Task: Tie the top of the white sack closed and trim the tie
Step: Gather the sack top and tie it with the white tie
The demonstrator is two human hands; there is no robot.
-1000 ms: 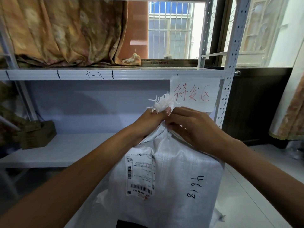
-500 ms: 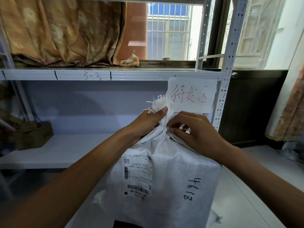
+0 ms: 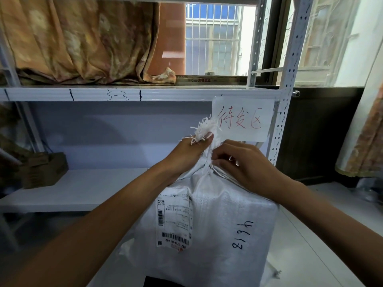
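Our left hand (image 3: 186, 154) clamps the gathered neck of the white sack (image 3: 217, 224), upright before the shelf (image 3: 83, 189). Our right hand (image 3: 248, 168) has dropped lower, pinching the neck (fastening it, we judge), so tying is underway.

a white metal shelf rack (image 3: 145, 94) stands before a barred window (image 3: 211, 40) and patterned curtain (image 3: 83, 38).

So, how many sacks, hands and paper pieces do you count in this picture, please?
White sack: 1
Hands: 2, left hand and right hand
Paper pieces: 2, shipping label and handwritten sign
Total: 5
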